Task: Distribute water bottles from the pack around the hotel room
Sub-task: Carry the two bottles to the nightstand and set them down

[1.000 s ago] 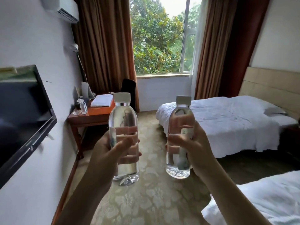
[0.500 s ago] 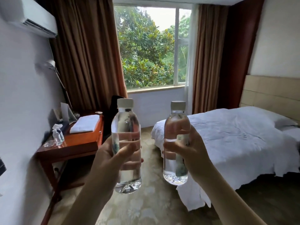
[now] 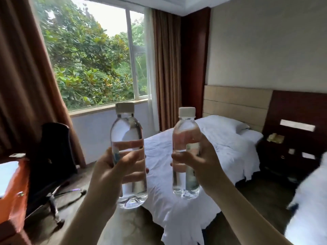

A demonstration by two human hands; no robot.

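Note:
I hold two clear water bottles upright in front of me. My left hand [image 3: 109, 172] grips the left bottle [image 3: 127, 131] around its middle, fingers wrapped round the front. My right hand [image 3: 201, 165] grips the right bottle [image 3: 186, 184] the same way. Both bottles have pale caps and look full. The pack is out of view.
A white-sheeted bed [image 3: 221, 152] lies ahead on the right, with a dark nightstand [image 3: 286, 152] beside its headboard. A second bed's corner [image 3: 311, 206] shows at far right. A black office chair [image 3: 51, 156] and an orange wooden desk [image 3: 16, 184] stand at left, below the window [image 3: 92, 55].
The view has swung right and moved forward: the TV and wall have left the frame, the desk slid to the left edge, the nightstand has come into view. Both hands keep their bottles.

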